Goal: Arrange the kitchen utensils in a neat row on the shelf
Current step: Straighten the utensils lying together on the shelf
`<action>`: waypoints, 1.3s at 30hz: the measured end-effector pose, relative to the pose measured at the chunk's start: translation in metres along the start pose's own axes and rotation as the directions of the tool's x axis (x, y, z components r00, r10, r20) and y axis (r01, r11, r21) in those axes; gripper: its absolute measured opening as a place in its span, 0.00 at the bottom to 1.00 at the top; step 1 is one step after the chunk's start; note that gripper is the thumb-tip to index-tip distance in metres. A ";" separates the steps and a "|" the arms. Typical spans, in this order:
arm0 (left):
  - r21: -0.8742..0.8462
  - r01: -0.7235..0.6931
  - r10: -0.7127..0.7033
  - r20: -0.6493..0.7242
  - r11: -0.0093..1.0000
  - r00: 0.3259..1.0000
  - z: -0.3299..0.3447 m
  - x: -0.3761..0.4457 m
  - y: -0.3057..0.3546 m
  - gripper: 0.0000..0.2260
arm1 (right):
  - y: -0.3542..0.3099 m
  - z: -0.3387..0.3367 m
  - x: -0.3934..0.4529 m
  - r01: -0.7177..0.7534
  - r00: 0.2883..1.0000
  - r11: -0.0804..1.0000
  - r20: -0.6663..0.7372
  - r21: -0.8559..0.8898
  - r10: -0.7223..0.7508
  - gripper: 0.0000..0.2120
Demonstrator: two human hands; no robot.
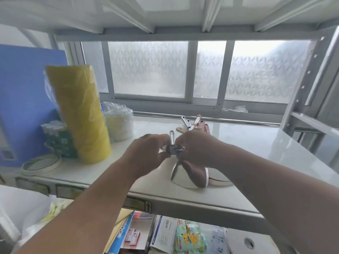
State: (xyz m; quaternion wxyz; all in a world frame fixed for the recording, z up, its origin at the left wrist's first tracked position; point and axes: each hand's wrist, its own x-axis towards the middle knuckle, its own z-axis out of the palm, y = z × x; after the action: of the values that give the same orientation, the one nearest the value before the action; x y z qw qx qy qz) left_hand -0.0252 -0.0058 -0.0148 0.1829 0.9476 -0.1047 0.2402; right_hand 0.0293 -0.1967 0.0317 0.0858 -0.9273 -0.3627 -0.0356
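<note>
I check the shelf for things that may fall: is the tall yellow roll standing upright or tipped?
Tilted: the yellow roll stands on end on the shelf, its top leaning left.

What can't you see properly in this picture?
- Metal utensil: the head view shows only its handle and a blurred middle; both hands cover the rest, so its kind is unclear.
- Left hand and right hand: fingertips blurred by motion.
- Utensil pile: the right hand hides the working ends.
- Bowl: partly behind the right wrist.
- Boxes below the shelf: cut off by the bottom edge.
</note>
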 end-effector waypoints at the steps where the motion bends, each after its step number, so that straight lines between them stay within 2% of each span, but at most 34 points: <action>1: -0.035 -0.001 0.001 -0.005 0.999 1.000 -0.002 0.002 0.001 0.09 | 0.001 0.000 -0.002 -0.006 1.000 1.000 -0.017 0.015 0.006 0.05; 3: -0.093 -0.022 0.020 -0.032 0.995 0.999 -0.005 0.004 0.002 0.13 | 0.004 0.000 -0.008 -0.006 0.999 0.999 -0.034 0.036 0.007 0.08; 5: -0.101 -0.047 0.040 -0.076 0.994 0.996 -0.008 0.005 0.006 0.15 | 0.007 -0.001 -0.013 0.016 0.997 0.997 -0.070 0.074 -0.011 0.02; 7: -0.113 -0.072 0.061 -0.104 0.991 0.993 -0.011 0.008 0.010 0.15 | 0.013 -0.001 -0.017 0.044 0.991 0.992 -0.131 0.116 -0.029 0.12; 9: -0.159 -0.105 0.086 -0.125 0.982 0.988 -0.014 0.010 0.014 0.15 | 0.021 -0.002 -0.019 0.045 0.985 0.994 -0.173 0.098 -0.027 0.16; 13: -0.125 -0.214 0.185 -0.208 0.969 0.960 -0.024 0.017 0.024 0.13 | 0.038 -0.004 -0.027 0.057 0.954 0.995 -0.298 0.079 -0.031 0.07; 18: -0.074 -0.305 0.273 -0.282 0.949 0.920 -0.034 0.037 0.050 0.10 | 0.063 -0.024 -0.059 0.141 0.878 0.989 -0.467 0.037 -0.107 0.07; 21: -0.096 -0.366 0.335 -0.243 0.926 0.910 -0.029 0.056 0.075 0.07 | 0.089 -0.037 -0.084 0.103 0.853 0.994 -0.516 0.021 -0.077 0.10; 23: -0.105 -0.376 0.352 -0.195 0.920 0.915 -0.019 0.069 0.094 0.04 | 0.109 -0.043 -0.104 0.049 0.845 0.999 -0.534 0.016 -0.033 0.09; 29: -0.116 -0.417 0.412 -0.065 0.901 0.909 0.025 0.096 0.152 0.03 | 0.163 -0.047 -0.168 -0.232 0.822 0.973 -0.531 0.015 0.205 0.04; 32: -0.130 -0.407 0.409 -0.012 0.904 0.912 0.051 0.102 0.178 0.04 | 0.180 -0.049 -0.199 -0.320 0.797 0.947 -0.534 0.024 0.283 0.05; 39: -0.041 -0.364 0.365 0.168 0.931 0.916 0.101 0.103 0.225 0.07 | 0.205 -0.045 -0.239 -0.425 0.749 0.903 -0.539 0.058 0.387 0.07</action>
State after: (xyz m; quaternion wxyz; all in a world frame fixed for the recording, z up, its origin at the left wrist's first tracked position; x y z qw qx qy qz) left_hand 0.0416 -0.2621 0.0198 0.1294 0.9279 -0.2959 0.1864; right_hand -0.0079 -0.5122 0.0176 0.1580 -0.9381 -0.1123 -0.2869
